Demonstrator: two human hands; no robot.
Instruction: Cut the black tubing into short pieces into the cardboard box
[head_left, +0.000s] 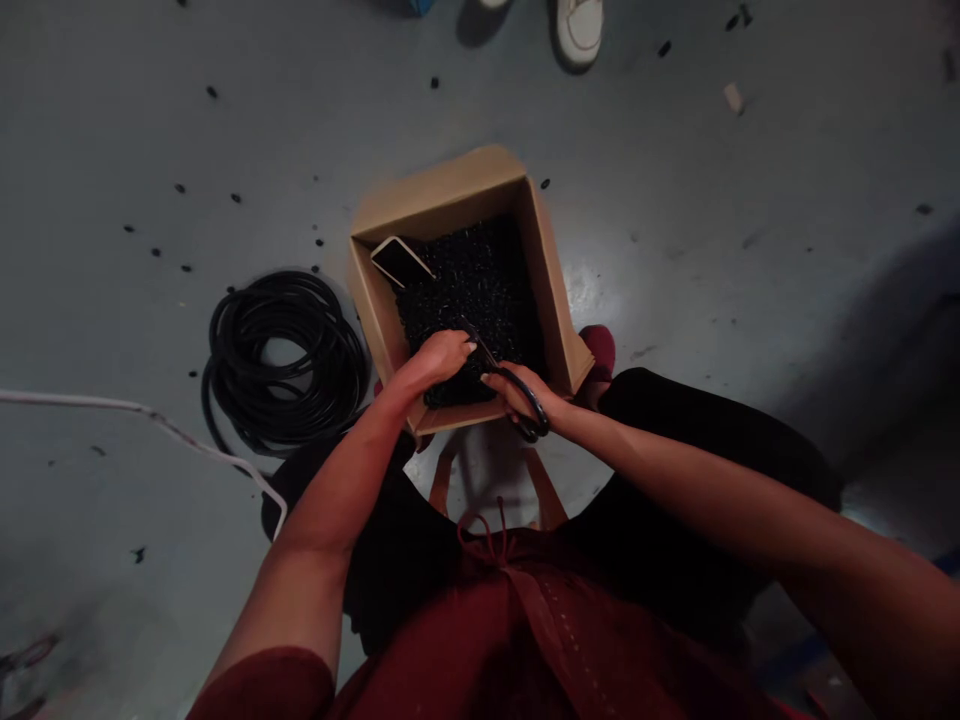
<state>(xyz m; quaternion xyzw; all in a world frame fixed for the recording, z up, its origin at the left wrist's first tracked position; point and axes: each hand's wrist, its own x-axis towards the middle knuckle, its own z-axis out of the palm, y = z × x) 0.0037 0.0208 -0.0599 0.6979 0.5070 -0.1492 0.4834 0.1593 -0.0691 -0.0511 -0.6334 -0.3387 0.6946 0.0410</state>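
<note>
My right hand (pixel 523 388) grips a pair of scissors (pixel 531 402) with black looped handles. Their blades point up and left, toward my left hand (pixel 445 356). The fingers of that left hand are pinched together near the blade tips; what lies between them is too dark and small to make out. Both hands are over the near part of an open cardboard box (pixel 550 270). Inside it lies a heap of small black pieces (pixel 480 275). A phone (pixel 403 262) with a dark screen leans at the box's left inner wall.
A coil of black hose (pixel 225 350) lies on the floor left of the box. A white cable (pixel 112 402) runs in from the left to my arm. Small black bits (pixel 235 198) are scattered about the floor. Another person's white shoe (pixel 581 30) shows at the top.
</note>
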